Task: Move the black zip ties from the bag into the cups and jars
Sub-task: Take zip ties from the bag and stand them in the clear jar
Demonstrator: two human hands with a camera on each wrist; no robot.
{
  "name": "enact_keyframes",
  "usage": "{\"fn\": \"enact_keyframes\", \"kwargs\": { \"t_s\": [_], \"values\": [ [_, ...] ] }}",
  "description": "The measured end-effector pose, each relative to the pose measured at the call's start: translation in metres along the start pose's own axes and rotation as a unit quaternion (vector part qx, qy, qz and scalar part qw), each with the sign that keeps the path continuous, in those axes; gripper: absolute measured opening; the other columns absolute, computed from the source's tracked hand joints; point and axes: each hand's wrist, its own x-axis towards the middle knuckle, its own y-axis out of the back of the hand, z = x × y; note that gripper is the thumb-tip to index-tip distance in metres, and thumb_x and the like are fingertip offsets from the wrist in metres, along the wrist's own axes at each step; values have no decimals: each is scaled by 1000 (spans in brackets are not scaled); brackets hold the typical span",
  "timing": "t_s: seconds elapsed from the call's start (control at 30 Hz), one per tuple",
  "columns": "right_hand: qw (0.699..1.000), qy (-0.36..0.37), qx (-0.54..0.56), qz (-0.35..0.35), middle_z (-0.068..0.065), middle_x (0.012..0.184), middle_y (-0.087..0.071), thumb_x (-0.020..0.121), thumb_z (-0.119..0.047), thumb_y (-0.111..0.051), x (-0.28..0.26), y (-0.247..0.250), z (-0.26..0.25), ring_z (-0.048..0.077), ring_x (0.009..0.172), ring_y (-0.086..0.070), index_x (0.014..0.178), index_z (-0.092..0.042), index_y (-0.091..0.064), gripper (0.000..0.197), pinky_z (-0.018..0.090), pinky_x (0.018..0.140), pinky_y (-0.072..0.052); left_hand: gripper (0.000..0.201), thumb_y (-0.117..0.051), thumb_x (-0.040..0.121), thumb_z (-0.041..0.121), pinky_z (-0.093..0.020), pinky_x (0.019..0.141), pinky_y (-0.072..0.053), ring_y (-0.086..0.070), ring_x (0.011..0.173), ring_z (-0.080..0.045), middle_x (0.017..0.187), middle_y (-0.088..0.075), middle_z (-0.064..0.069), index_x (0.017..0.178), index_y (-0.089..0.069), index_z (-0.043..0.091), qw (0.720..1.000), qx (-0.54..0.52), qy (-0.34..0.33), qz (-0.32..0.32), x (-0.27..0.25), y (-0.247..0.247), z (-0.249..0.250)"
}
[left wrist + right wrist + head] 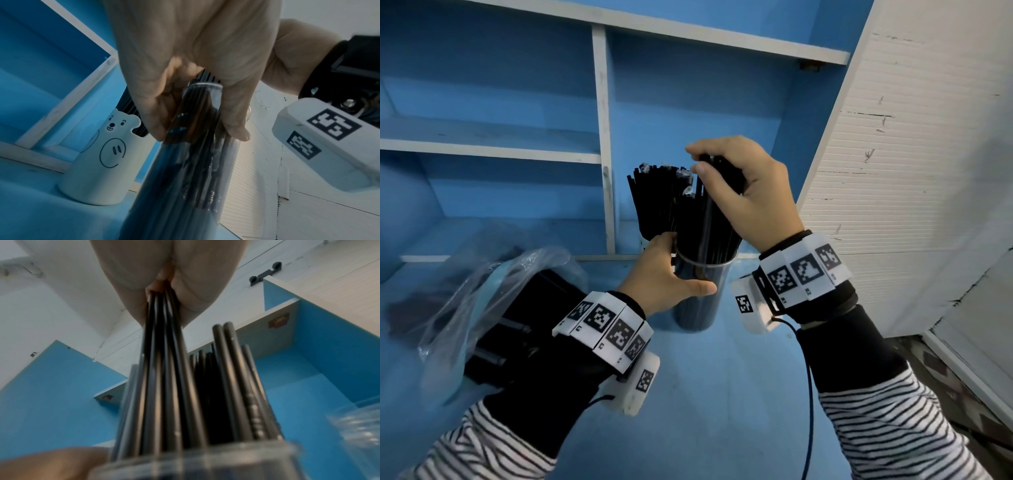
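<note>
At the far left of the blue table lies a clear plastic bag, crumpled and open, with a dark mass of zip ties inside it. Just right of the bag, the left hand wraps around the upper part of a clear jar, thumb in front and fingers curled round the wall. The jar stands upright on the table and is packed with black zip ties that stick up well above its rim. Behind the jar stands a white bear cup, also holding a bunch of black ties, in front of the blue shelf. Above the jar, the right hand pinches the top ends of a small bundle of ties between thumb and fingertips, their lower ends already down inside the jar. A white cabinet stands at the right.
</note>
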Motion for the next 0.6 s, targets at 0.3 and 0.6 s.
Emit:
{"fn": "enact_keyframes", "kwargs": {
  "t_s": [0.3,0.6],
  "values": [
    [999,-34,2,-4,-12,99,-70,90,-11,-64,-17,4,6,-2,100,-62,104,-15,-73,17,18,91,-48,78,-89,62,30,-24,85,-44,-52,107,-13,125,-51,4,126,-45,23,1000,-12,1,-7,-1,0,2],
    [998,-58,-6,-24,-13,100,-73,91,-17,-64,-29,-8,6,-2,98,-65,102,-19,-74,15,23,90,-52,71,-89,61,27,-25,83,-46,-53,102,-12,116,-53,7,118,-46,25,1000,-26,-1,-11,-2,0,2]
  ]
}}
